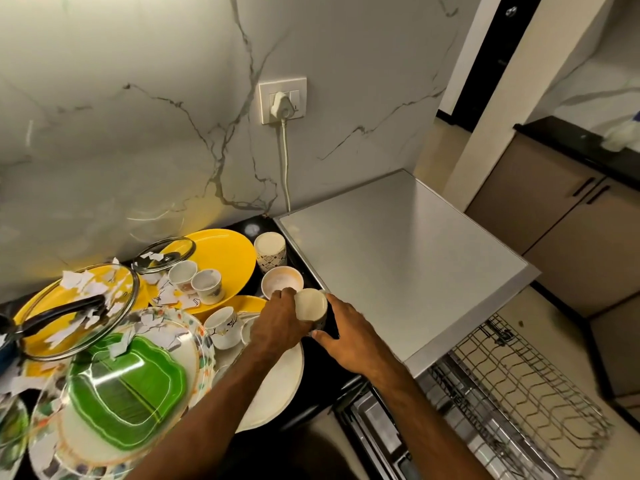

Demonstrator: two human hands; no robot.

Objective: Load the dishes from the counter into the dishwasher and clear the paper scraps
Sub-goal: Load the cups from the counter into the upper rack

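Observation:
A cream cup (310,304) with a patterned outside is tilted toward me above the black counter (320,379). My left hand (278,322) curls round its left side. My right hand (348,337) wraps its right side, thumb under the base. Just behind stand an open cup (282,281) and a taller patterned cup (270,249). Two small cups (197,280) sit on a yellow plate (228,252), and another cup (223,325) lies beside a white plate (277,382). Torn paper scraps (85,289) litter the plates and glass lids. The dishwasher rack (519,386) is pulled out at lower right.
The dishwasher's steel top (398,265) lies right of the counter. A glass lid with a black handle (69,317) covers a yellow plate at left. A green plate (128,386) sits under a clear patterned dish. A plug and cord (284,140) hang on the marble wall.

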